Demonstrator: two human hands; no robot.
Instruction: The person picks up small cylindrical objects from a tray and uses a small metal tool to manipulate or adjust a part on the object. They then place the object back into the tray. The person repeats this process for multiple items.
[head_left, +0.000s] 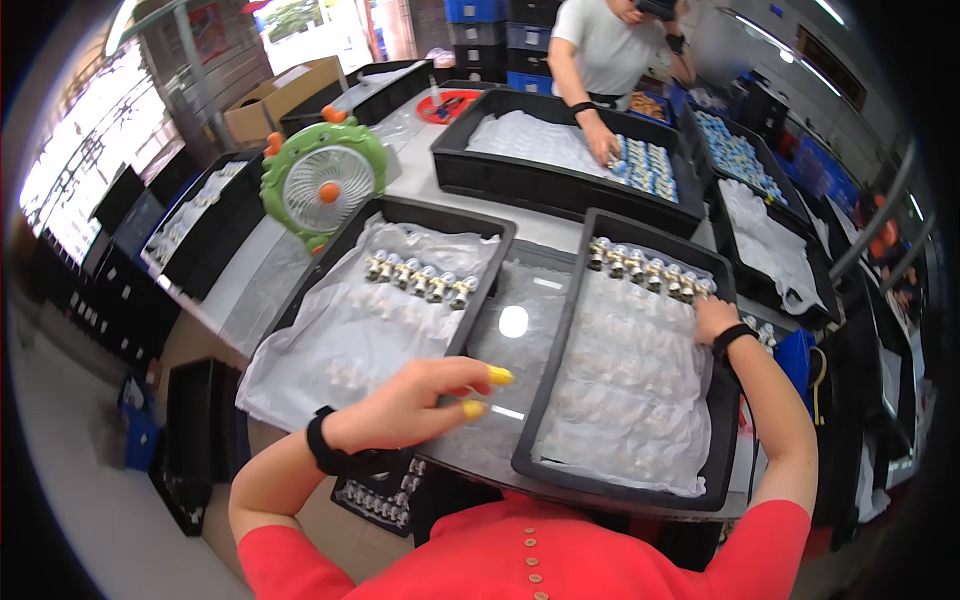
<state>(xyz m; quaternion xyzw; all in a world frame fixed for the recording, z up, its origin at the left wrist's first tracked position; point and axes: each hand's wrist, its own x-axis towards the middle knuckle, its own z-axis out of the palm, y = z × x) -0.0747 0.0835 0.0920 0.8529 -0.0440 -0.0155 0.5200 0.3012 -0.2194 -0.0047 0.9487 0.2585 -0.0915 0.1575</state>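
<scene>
My left hand (405,402) is over the near right corner of the left black tray (395,205). Its yellow-capped thumb and forefinger are apart, and I see nothing held. White plastic sheeting (350,325) lines that tray, with a row of small silver, gold and dark figurine-like pieces (422,280) on it. In the right black tray (545,425), a similar row of pieces (645,268) lies along the far end. My right hand (715,320) reaches to that row's right end, fingers curled down; what they grip is hidden. Wavy white sheeting (630,385) covers the rest.
A green fan (325,185) stands behind the left tray. Across the table, a co-worker's hand (600,138) touches blue-and-white pieces (645,168) in another black tray (510,180). More trays line the right side. A red round dish (447,106) sits at the back.
</scene>
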